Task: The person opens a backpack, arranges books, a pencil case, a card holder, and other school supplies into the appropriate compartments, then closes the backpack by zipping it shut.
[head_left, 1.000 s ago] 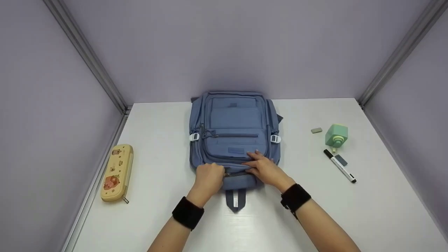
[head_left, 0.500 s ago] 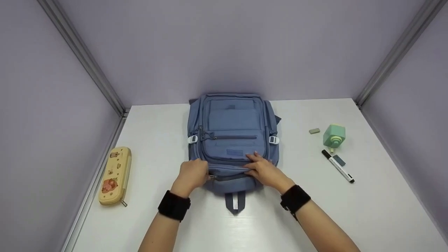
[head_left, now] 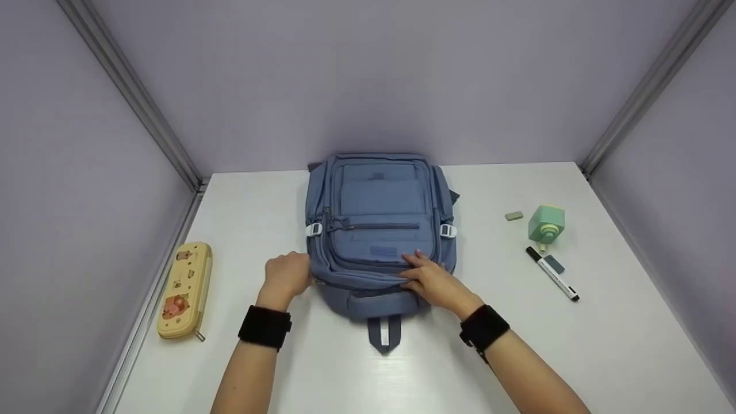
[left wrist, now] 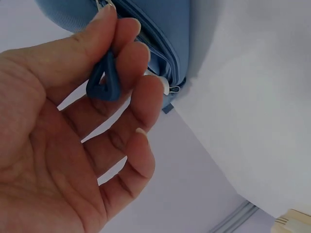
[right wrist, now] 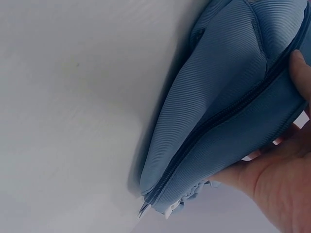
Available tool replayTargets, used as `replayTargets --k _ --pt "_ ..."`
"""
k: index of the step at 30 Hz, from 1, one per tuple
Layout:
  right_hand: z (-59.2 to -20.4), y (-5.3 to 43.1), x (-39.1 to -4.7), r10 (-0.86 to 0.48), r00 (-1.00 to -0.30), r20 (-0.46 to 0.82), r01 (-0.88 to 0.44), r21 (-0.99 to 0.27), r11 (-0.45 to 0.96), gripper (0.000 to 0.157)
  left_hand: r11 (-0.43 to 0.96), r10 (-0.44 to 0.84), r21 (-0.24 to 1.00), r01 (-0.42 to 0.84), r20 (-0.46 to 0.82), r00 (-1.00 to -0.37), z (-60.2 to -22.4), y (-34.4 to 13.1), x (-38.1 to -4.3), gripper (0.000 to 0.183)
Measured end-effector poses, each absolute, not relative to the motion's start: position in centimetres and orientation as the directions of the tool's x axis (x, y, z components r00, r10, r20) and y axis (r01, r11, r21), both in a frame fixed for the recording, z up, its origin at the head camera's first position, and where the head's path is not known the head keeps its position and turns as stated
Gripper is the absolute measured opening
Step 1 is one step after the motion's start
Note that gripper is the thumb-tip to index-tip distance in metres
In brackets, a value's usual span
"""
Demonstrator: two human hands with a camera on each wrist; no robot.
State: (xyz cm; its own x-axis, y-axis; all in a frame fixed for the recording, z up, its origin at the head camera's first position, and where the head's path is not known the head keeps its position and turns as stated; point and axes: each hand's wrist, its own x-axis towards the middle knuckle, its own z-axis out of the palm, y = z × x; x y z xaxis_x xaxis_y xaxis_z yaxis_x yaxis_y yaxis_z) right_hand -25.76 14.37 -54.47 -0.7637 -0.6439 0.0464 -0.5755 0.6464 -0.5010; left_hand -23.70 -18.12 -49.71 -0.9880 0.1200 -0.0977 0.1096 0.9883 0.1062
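Observation:
A blue backpack (head_left: 382, 198) lies on its back on the white table, its top end towards me. At its left side, my left hand (head_left: 288, 275) pinches a zipper pull (left wrist: 104, 80) between thumb and curled fingers. Beside that hand the zipper gapes a little in the left wrist view. My right hand (head_left: 440, 283) grips the fabric fold along the bag's top right, thumb near the zipper (right wrist: 223, 114) and the other fingers spread over the front panel. In the right wrist view the zipper's teeth run together along the bag's edge.
A yellow pencil case (head_left: 185, 290) with cartoon prints lies at the left. On the right are a green box-shaped object (head_left: 546, 223), a black-and-white marker (head_left: 553, 274), a small dark block (head_left: 554, 264) and a small grey-green block (head_left: 514, 216). Walls enclose the table's back and sides.
My left hand has moved left along the bag's top edge to its left side, drawing the zipper pull with it. The right hand has kept its hold on the fabric.

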Motion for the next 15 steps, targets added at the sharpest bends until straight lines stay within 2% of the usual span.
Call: replayTargets --k 9,15 --pt "-54.3 14.4 -25.5 -0.645 -0.763 0.043 -0.576 -0.496 0.649 0.026 0.990 0.094 0.115 0.087 -0.053 -0.994 -50.6 -19.7 -24.6 0.023" --pt "-54.3 15.4 -25.3 -0.649 -0.761 0.027 -0.576 -0.490 0.654 0.025 0.986 0.094 0.137 0.094 0.000 -0.996 -52.0 -20.4 -24.9 0.019"
